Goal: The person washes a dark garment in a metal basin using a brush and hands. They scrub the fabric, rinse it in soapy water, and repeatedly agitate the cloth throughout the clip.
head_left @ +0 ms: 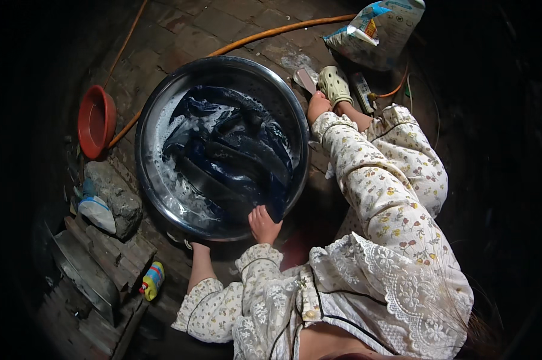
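A wide steel basin (pixel 142 159) stands on the floor in front of me. In it lies a wet dark blue garment (pixel 235 156), bunched up amid soapy water and foam. My left hand (pixel 264 225) is at the near rim, its fingers closed on an edge of the dark cloth. Beyond the basin's right side, my right hand (pixel 319 107) is closed round the near end of a pale pink, flat-ended tool (pixel 306 79). What kind of tool it is cannot be made out. A cream clog (pixel 334 85) on my foot is right beside that hand.
An orange hose (pixel 283 28) runs behind the basin. A red bowl (pixel 97 122) stands left, near a stone block (pixel 116 201). A yellow bottle (pixel 153 281) lies near left. A white-and-blue bag (pixel 382 36) and a power strip (pixel 362 91) are at far right.
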Action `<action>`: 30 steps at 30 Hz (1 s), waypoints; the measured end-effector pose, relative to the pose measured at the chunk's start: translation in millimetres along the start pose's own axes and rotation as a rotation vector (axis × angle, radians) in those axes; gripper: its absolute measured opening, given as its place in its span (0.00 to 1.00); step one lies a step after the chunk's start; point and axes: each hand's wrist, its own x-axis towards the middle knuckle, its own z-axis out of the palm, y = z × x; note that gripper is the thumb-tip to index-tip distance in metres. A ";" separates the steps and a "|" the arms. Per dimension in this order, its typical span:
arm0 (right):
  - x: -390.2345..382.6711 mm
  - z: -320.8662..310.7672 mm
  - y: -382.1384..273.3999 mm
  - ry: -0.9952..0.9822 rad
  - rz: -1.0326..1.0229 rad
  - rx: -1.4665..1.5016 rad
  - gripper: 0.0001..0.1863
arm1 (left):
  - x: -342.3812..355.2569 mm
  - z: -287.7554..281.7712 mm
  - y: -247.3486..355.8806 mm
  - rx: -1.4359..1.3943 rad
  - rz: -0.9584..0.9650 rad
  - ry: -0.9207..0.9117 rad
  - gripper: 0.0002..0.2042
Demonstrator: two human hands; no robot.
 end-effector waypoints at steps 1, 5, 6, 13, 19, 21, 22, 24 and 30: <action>3.6 3.3 2.5 0.004 0.011 0.037 0.10 | 3.6 -0.9 1.0 -0.006 0.019 0.002 0.31; 3.4 -12.7 5.3 -0.079 -0.010 0.129 0.10 | 5.5 2.4 -2.1 -0.016 0.018 -0.022 0.31; 3.1 -16.1 8.3 -0.097 -0.018 0.187 0.11 | 6.1 1.5 -1.9 -0.018 0.023 -0.019 0.32; -0.7 -55.7 35.0 -0.322 -0.042 0.697 0.11 | 6.2 -3.9 -0.4 0.004 0.068 0.094 0.30; 28.4 -17.1 68.2 -1.163 0.060 1.600 0.08 | 9.7 1.1 -3.1 -0.025 0.096 0.075 0.30; 9.1 -40.6 67.4 -1.284 0.161 1.786 0.12 | 6.3 1.3 -5.5 -0.010 0.066 0.060 0.30; 5.7 -45.8 73.5 -1.357 0.144 1.949 0.13 | 7.6 1.8 -7.5 -0.002 0.066 0.053 0.31; -6.6 -54.4 80.7 -1.477 0.068 2.257 0.16 | 6.7 2.9 -9.0 -0.003 0.089 0.064 0.31; -82.9 -102.1 86.0 -1.457 -0.186 2.472 0.32 | 13.0 12.9 -19.9 -0.127 0.033 0.017 0.43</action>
